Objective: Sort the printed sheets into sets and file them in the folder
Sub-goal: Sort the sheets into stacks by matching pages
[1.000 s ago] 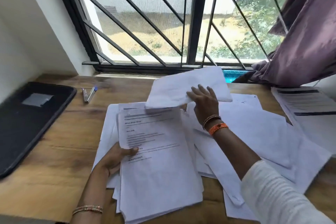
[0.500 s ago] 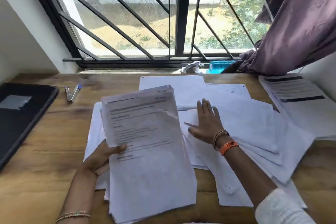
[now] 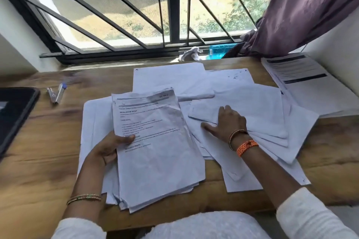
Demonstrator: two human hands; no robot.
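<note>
The printed stack [image 3: 155,147] lies at the near centre of the desk [image 3: 38,153], its top sheet face up with headed text, its lower edges fanned and uneven. The left hand [image 3: 108,149] grasps this stack at its left edge, thumb curled over the top sheet and fingers beneath. More sheets lie under and to the left of the stack.

To the right, the loose sheets [image 3: 258,110] are spread in an overlapping fan, mostly blank side up. The right hand [image 3: 227,122] rests flat on them, fingers extended and pressing, grasping nothing. Further blank sheets [image 3: 171,77] lie at the far centre. A separate printed pile [image 3: 299,75] with dark header bars sits at the far right, apart from the fan.

Judgement on progress: sorting is in hand and incomplete. 1 gathered stack and 1 set-aside pile are visible; the fan on the right remains unsorted. No sheet is seen filed. The dark flat case [image 3: 13,114] at the left edge may be the folder, but this cannot be confirmed; it lies closed and well apart from the papers.

Other items: a stapler [image 3: 56,93] lies at the far left of the desk, near the case. Beyond the desk stand a barred window [image 3: 171,6] and a purple curtain [image 3: 310,6] at the far right.
</note>
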